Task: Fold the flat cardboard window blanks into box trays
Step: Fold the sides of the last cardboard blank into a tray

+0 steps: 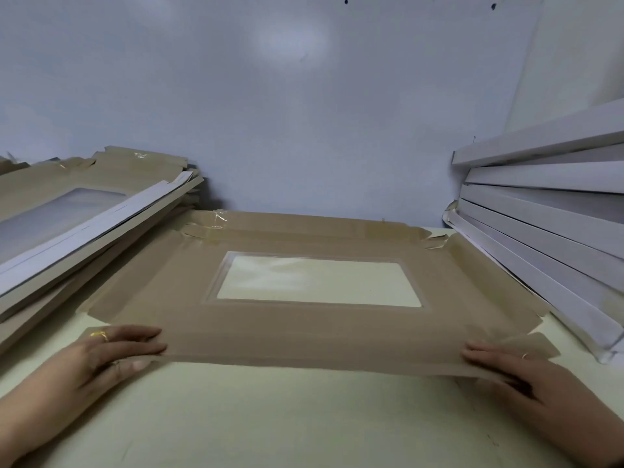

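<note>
Blank [304,332] lies flat on the tabletop [270,417], near flap just lifted. Your left hand [111,352] and right hand [513,369] pinch its near corners, fingers on top. I'd raise both ends evenly so the crease runs straight.

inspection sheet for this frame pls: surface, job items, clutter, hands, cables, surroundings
Surface: pale table, bare at the near edge.
Job's things: brown window blank lying flat in the centre, side flaps slightly raised; stack of flat blanks on the left; stack of folded white trays on the right.
Clutter: nothing seen.
Hands: left hand and right hand each have a grip on the blank's near edge, fingers on top.
Cables: nothing seen.
Surroundings: plain pale wall behind.
</note>
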Available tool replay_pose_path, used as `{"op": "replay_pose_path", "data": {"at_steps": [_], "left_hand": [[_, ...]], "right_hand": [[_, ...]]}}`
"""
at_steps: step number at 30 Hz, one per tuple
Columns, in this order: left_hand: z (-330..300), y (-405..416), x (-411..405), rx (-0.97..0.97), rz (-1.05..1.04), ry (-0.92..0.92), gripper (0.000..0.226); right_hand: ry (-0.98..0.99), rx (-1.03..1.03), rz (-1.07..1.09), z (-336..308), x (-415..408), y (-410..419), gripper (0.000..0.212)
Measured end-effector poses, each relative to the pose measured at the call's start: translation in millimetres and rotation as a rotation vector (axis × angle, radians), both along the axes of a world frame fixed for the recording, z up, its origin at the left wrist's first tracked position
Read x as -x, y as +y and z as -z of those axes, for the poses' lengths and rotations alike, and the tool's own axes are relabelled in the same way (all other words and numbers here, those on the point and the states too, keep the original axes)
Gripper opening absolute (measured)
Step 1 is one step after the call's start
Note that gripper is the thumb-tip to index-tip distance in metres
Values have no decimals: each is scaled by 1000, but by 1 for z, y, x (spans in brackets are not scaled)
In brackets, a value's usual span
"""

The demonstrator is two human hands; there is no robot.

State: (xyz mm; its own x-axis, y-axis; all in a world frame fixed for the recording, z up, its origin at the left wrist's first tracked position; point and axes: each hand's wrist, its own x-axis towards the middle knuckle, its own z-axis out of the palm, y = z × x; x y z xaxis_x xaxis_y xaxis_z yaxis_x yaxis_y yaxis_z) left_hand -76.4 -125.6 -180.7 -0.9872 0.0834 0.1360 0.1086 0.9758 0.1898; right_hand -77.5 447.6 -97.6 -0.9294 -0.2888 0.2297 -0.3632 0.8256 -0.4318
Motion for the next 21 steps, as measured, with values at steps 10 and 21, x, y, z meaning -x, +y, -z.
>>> {"op": "replay_pose_path", "data": {"at_steps": [10,21], "left_hand": [[-41,34,-7,-48,-85,248,19],[-78,117,-19,177,38,324,40]], "right_hand": [[297,-87,272,-4,16,-18,35],[380,-384,52,-1,24,-58,39]]}}
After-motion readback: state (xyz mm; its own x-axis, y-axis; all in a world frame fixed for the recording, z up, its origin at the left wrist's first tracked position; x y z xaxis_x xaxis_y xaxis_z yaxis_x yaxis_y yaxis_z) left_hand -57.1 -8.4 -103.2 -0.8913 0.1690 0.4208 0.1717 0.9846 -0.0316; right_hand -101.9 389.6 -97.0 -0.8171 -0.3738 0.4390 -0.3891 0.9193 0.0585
